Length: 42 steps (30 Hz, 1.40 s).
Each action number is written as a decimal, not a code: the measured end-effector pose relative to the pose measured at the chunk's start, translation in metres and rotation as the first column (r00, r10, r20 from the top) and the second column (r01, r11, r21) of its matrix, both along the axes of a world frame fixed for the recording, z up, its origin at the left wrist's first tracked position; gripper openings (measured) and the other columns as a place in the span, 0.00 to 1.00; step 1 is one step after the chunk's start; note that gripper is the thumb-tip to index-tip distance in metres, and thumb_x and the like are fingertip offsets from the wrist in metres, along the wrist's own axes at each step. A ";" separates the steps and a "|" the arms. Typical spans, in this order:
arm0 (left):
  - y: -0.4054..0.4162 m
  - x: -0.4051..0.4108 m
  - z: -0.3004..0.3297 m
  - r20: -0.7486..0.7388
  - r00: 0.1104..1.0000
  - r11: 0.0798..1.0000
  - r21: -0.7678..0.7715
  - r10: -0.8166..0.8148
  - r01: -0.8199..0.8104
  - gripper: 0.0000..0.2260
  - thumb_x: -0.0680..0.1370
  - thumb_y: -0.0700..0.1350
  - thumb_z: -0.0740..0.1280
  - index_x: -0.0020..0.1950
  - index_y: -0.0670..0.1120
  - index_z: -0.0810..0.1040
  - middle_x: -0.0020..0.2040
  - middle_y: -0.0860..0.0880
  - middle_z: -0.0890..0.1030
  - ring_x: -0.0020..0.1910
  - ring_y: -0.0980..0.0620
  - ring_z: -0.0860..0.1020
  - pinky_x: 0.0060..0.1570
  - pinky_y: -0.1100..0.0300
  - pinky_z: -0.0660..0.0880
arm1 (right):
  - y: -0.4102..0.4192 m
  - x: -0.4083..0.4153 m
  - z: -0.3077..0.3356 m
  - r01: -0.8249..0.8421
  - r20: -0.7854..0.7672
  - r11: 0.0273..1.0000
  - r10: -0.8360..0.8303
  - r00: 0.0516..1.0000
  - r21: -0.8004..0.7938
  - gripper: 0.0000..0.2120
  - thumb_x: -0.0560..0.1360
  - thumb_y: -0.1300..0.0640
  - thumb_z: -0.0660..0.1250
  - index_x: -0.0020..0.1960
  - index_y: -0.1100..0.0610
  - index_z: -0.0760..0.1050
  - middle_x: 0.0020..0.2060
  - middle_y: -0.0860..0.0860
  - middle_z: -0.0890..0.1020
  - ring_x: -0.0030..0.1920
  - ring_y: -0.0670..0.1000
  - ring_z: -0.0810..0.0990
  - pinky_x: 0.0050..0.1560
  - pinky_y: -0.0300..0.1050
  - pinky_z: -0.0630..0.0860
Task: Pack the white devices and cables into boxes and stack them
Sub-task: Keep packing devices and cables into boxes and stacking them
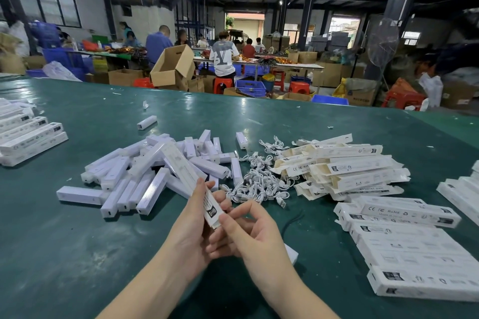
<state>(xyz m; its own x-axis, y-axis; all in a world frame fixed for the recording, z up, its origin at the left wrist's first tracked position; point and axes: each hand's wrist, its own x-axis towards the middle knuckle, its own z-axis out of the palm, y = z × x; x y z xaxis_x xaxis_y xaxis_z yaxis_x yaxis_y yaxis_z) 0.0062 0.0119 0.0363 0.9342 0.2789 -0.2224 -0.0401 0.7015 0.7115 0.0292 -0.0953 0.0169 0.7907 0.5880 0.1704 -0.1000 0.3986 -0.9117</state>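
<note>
My left hand [193, 225] grips a long white printed box [186, 176] near its lower end, tilted up and away from me. My right hand [248, 233] pinches that lower end with thumb and forefinger at the flap. Behind the box lies a heap of white devices [134, 176] on the green table [77, 254]. A tangle of white cables [259, 181] sits to the right of the heap. Flat unfilled boxes [344, 166] are piled further right.
Closed boxes are stacked at the right [414, 254] and at the far left [28, 137]. A white piece [291, 254] lies partly hidden under my right wrist. Beyond the table's far edge, several people work at tables among cardboard cartons [172, 66] and stools.
</note>
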 end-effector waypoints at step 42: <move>0.026 0.002 -0.023 0.001 0.957 -0.162 0.986 0.289 0.048 0.17 0.73 0.59 0.69 0.44 0.56 0.61 0.36 0.57 0.74 0.37 0.50 0.74 0.35 0.55 0.68 | -0.047 0.038 0.031 0.725 0.547 0.684 -0.641 0.539 0.088 0.12 0.78 0.54 0.66 0.55 0.42 0.64 0.44 0.45 0.78 0.39 0.44 0.79 0.39 0.35 0.76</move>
<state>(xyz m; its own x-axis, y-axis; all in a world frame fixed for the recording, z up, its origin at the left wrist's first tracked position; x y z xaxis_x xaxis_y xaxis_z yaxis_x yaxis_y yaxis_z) 0.0078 0.0382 0.0134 0.8440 0.4350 0.3136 0.1982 -0.7964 0.5714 0.0672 -0.1428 0.0476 0.7788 -0.0457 0.6256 0.6268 0.0186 -0.7789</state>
